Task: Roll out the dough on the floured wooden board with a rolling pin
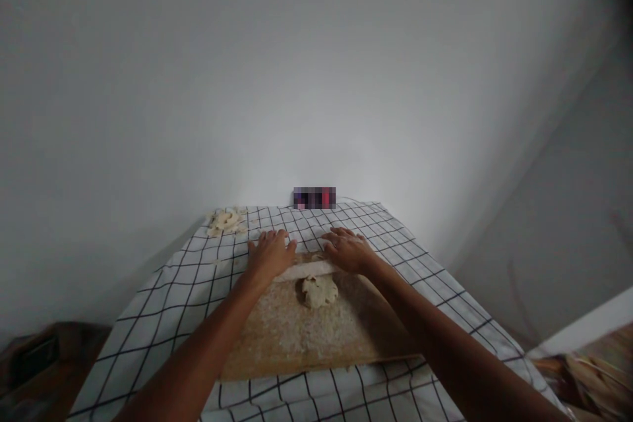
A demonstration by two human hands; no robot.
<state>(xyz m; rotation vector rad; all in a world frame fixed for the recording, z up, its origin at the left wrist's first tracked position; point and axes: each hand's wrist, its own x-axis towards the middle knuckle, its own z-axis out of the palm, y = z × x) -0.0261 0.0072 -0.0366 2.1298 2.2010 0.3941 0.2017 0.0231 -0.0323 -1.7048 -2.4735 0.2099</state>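
Observation:
A pale, flour-dusted rolling pin [310, 270] lies crosswise near the far edge of a wooden board [297, 339]. My left hand [271, 252] rests palm down over the pin's left part, its fingers stretched forward and the thumb apart. Over the right part lies my right hand [347, 248], also palm down with fingers extended. Both hands cover the pin's ends. Just on the near side of the pin, a small flattened piece of dough [320, 292] with ragged edges sits on the floured board.
A checked cloth [163, 303] covers the table. Dough scraps [226, 221] lie at its far left corner. A blurred-out object [314, 198] stands at the back against the white wall [316, 79]. Brown items are on the floor at both sides.

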